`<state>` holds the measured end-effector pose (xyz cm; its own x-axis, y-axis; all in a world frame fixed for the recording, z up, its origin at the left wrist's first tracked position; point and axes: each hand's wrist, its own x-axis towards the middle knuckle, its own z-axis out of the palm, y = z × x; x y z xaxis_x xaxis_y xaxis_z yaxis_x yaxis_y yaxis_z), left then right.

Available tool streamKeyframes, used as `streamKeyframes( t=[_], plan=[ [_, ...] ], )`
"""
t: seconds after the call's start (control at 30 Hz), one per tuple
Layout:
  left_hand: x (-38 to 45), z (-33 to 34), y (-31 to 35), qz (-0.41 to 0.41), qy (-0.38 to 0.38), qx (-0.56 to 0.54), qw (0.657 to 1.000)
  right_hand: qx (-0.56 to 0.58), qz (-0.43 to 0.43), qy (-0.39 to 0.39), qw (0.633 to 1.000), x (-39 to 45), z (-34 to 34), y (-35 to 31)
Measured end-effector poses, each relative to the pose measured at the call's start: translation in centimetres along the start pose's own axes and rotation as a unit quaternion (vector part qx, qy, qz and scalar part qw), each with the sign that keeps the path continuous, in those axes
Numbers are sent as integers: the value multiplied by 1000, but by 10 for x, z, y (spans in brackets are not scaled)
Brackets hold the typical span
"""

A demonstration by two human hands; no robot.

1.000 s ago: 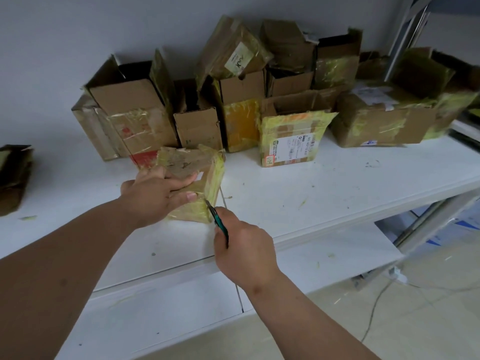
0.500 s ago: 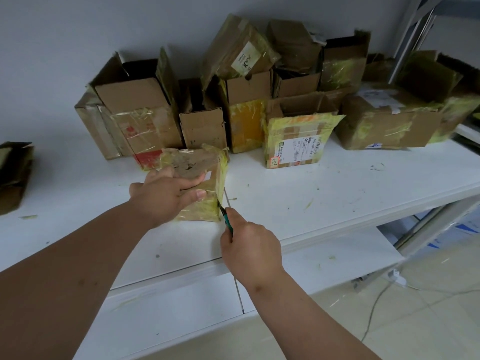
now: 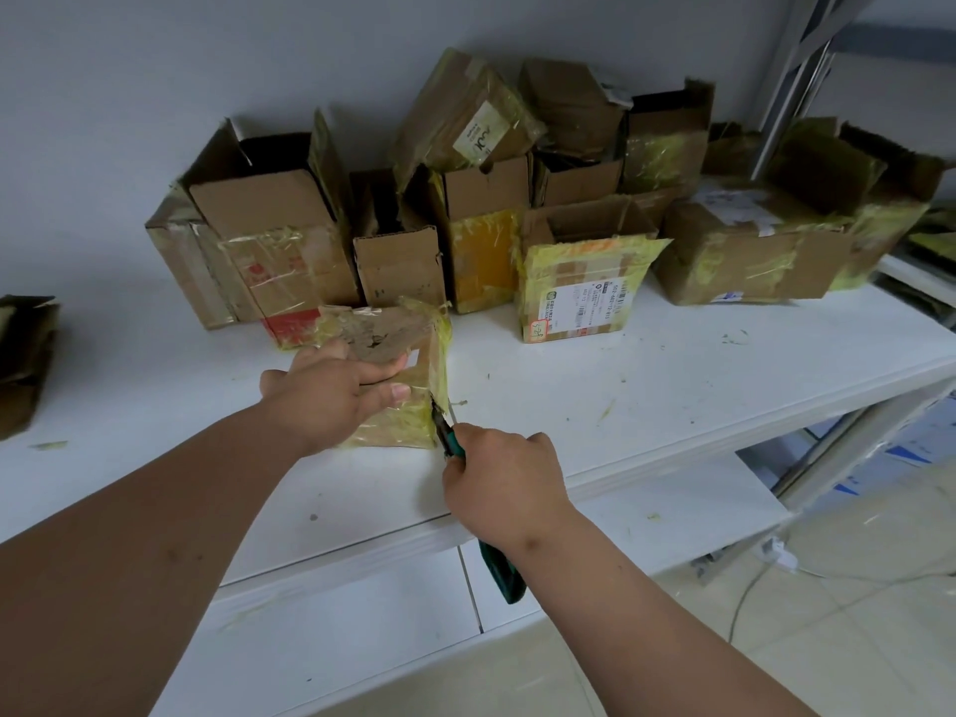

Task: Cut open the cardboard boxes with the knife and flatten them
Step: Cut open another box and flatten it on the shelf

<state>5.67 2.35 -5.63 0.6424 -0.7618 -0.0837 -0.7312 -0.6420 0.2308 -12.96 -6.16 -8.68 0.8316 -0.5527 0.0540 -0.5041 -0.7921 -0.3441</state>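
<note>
A: What is shown in the head view?

B: A small taped box (image 3: pixel 393 375) is stood on the white table (image 3: pixel 672 385), near its front edge. It is steadied by the left hand (image 3: pixel 331 390), whose fingers are laid over the top and curled down onto the near face, so the box is gripped. A green-handled knife (image 3: pixel 449 441) is held in the right hand (image 3: pixel 504 483), the fingers wrapped round the handle, whose butt end is seen below the wrist. The blade tip is set against the lower right corner edge of the box, where yellowish tape is wrapped.

A: Which step is judged to be in hand?

B: The cutting of this box along its taped right edge. Flattening has not yet been begun on it. A row of other boxes (image 3: pixel 595 261) is stacked behind against the wall, most with flaps already up, and some folded cardboard (image 3: pixel 23 364) is seen at the far left.

A: What is called for next?

B: The blade would have to be drawn along the seam with the box kept pinned, and the left fingertips, close to the cut line, kept out of its path. How deep the blade sits cannot be told.
</note>
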Motion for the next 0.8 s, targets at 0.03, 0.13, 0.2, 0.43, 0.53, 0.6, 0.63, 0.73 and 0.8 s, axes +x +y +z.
streamKeyframes(
  t=[0.03,0.13,0.2,0.43,0.53,0.6,0.63,0.73,0.8],
  plan=[
    [0,0,0,0,-2,3,1000,19,6,-11,1000,0,0,1],
    [0,-1,1,1,-7,9,1000,41,12,-26,999,0,0,3],
    [0,-1,2,3,-8,5,1000,18,3,-18,1000,-1,0,3],
    [-2,-1,1,0,-12,9,1000,-17,-13,-6,1000,-6,-1,2],
    [0,-2,0,-12,-16,12,1000,-26,-28,-37,999,-16,6,3],
    [1,-2,1,-13,-23,18,999,1,-35,8,999,-27,16,3],
    [1,-2,0,-13,-26,17,999,19,-22,50,998,-28,20,5],
    [3,-1,-2,-9,-30,-1,1000,51,6,83,995,-23,17,7],
    [4,-1,-3,-8,-28,-3,1000,58,3,68,996,-16,9,4]
  ],
)
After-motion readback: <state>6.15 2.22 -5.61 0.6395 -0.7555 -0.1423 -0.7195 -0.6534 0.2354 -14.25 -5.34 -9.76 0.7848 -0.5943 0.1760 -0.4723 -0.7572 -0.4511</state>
